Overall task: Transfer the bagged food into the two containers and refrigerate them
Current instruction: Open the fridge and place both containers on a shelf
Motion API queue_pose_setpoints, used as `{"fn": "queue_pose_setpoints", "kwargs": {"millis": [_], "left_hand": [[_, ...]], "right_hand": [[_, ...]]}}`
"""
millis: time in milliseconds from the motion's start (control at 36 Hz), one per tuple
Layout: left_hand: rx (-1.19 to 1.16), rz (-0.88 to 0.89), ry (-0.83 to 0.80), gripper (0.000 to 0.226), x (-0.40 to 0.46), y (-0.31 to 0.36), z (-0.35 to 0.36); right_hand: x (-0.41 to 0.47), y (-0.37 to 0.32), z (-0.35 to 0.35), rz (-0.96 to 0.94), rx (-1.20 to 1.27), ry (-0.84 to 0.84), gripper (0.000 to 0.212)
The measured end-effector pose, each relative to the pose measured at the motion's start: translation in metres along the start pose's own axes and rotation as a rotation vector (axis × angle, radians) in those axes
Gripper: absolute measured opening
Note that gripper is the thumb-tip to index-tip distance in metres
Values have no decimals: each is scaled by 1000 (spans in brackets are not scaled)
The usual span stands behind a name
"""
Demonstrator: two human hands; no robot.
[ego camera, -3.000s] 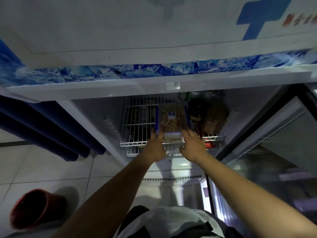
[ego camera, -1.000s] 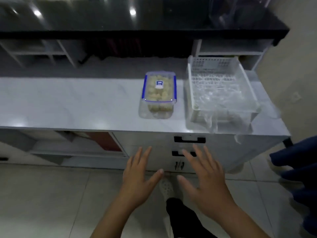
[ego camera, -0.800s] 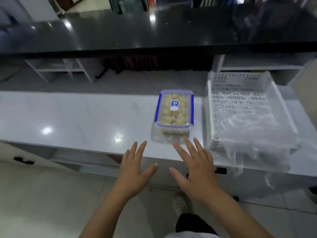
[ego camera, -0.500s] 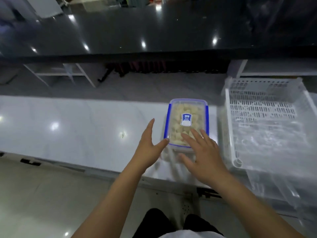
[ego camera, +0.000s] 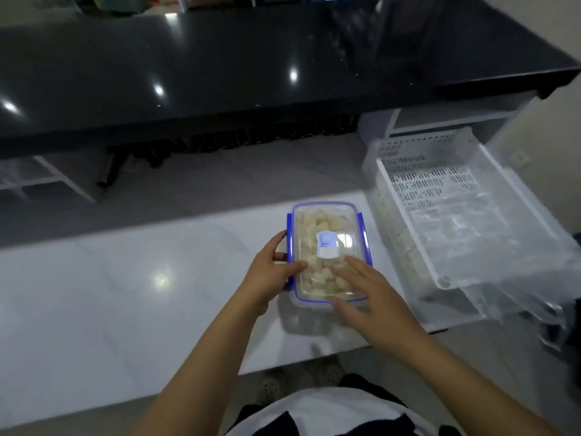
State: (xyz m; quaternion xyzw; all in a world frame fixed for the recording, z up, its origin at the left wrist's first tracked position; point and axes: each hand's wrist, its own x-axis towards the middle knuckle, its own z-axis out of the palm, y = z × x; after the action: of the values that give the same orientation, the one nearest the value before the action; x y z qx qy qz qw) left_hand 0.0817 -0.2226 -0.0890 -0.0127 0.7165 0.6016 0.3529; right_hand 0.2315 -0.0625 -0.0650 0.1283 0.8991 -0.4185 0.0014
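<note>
A long white counter [ego camera: 110, 294] runs across the view, its near edge cutting diagonally from lower left up to the right, and its left stretch lies bare and glossy. Behind and above it a black upper counter [ego camera: 251, 58] overhangs, with grey floor showing between the two. On the counter's right end sits a white slotted basket [ego camera: 405, 196] draped in clear plastic sheet [ego camera: 490, 247], its front corner reaching past the counter edge. Just left of the basket, apart from it by a narrow strip, stands the lidded container [ego camera: 327, 234] with blue clips, filled with pale food pieces, close to the near edge. The left hand [ego camera: 267, 278] grips its left side, thumb over the lid. The right hand [ego camera: 367, 294] lies with straight fingers flat on the lid's near right corner.
</note>
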Motion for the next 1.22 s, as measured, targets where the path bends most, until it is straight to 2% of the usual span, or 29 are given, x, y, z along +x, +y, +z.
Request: {"fn": "queue_pose_setpoints", "kwargs": {"millis": [83, 139, 194, 278, 389, 500, 667, 861, 1000, 1111, 1222], "left_hand": [[44, -3, -77, 68, -16, -13, -23], [81, -6, -118, 68, -30, -22, -39], [107, -11, -158, 69, -42, -31, -54], [128, -39, -236, 70, -55, -40, -73], [143, -102, -359, 70, -60, -45, -89], [142, -233, -559, 62, -59, -48, -93], [118, -308, -764, 67, -67, -52, -49], [168, -354, -1008, 69, -89, -62, 40], [300, -359, -1129, 70, -112, -63, 123], [417, -327, -1224, 74, -143, -57, 203], [526, -300, -1330, 79, -177, -57, 277]], "right_hand": [[-18, -14, 13, 158, 268, 221, 52], [-25, -22, 19, 328, 475, 340, 48], [-30, -29, 24, 515, 691, 347, 45], [-43, -37, 37, 699, 933, 263, 41], [-66, -43, 53, 827, 1064, 225, 23], [-96, -37, 60, 953, 1157, 324, 25], [-162, -27, 51, 960, 1216, 470, 32], [-264, -7, 30, 873, 1379, 750, 29], [-336, 14, 18, 812, 1485, 974, 35], [-396, 29, 0, 738, 1526, 1075, 46], [-457, 48, -18, 628, 1548, 1149, 70]]}}
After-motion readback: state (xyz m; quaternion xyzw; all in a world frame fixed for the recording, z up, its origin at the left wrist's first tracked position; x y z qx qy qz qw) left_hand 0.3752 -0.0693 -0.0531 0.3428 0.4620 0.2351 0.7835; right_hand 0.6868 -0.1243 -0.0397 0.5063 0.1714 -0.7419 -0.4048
